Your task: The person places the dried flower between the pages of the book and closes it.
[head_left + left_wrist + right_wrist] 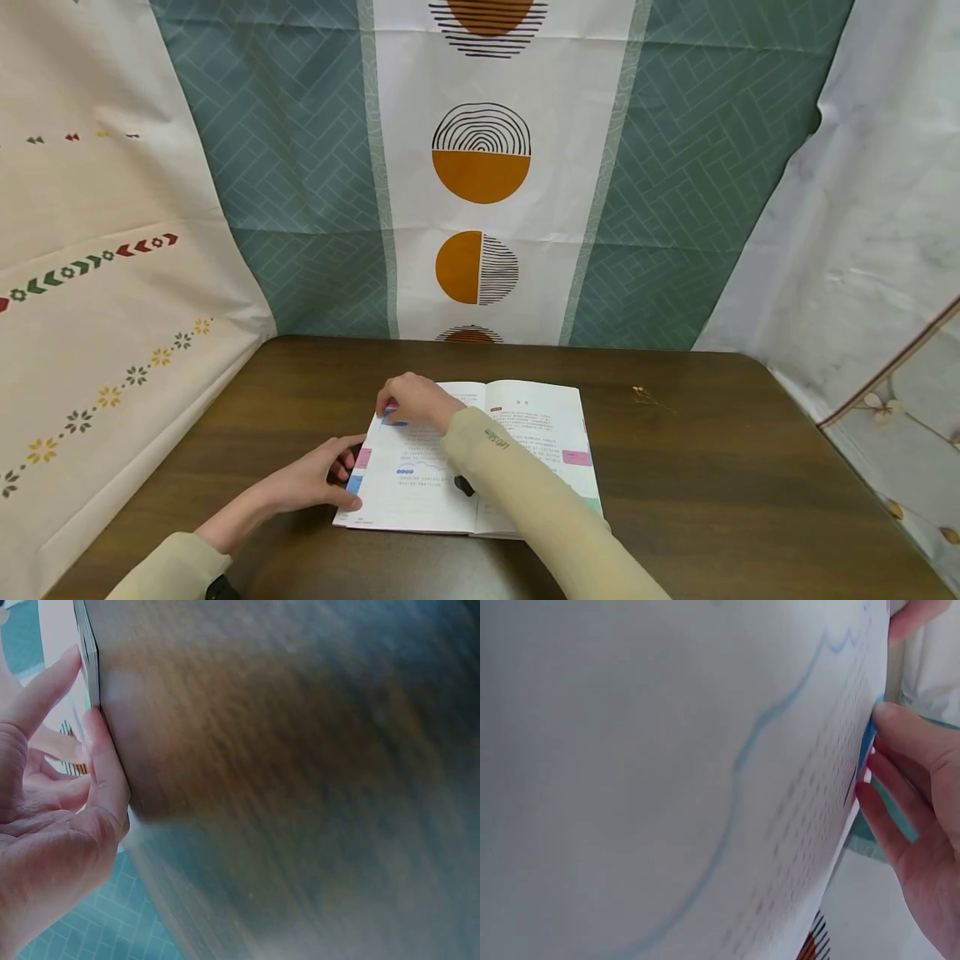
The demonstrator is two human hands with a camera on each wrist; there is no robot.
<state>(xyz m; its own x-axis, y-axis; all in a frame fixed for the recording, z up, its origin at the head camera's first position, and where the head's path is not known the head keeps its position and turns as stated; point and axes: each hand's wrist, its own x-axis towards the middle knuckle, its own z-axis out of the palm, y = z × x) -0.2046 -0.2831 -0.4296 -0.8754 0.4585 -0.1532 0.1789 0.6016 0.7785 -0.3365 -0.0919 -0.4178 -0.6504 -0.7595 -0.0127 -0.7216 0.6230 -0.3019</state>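
An open book [420,508] with printed text and coloured edge tabs lies on the wooden table. My right hand [411,398] reaches across to the upper part of the left page's outer edge. In the right wrist view, its thumb lies on the page [667,750] by a blue tab, with fingers behind the edge, pinching it. At the lower left of the book, my left hand [318,477] rests with the thumb on the page corner and loosely bent fingers along the side. The left wrist view shows its fingertips [94,724] right at the book's edge.
The dark wooden table [712,483] runs out on both sides of the book. A small yellow flower pattern [641,392] shows at its right. Behind hangs a green and white patterned cloth [300,208], with pale cloths [90,350] at the sides.
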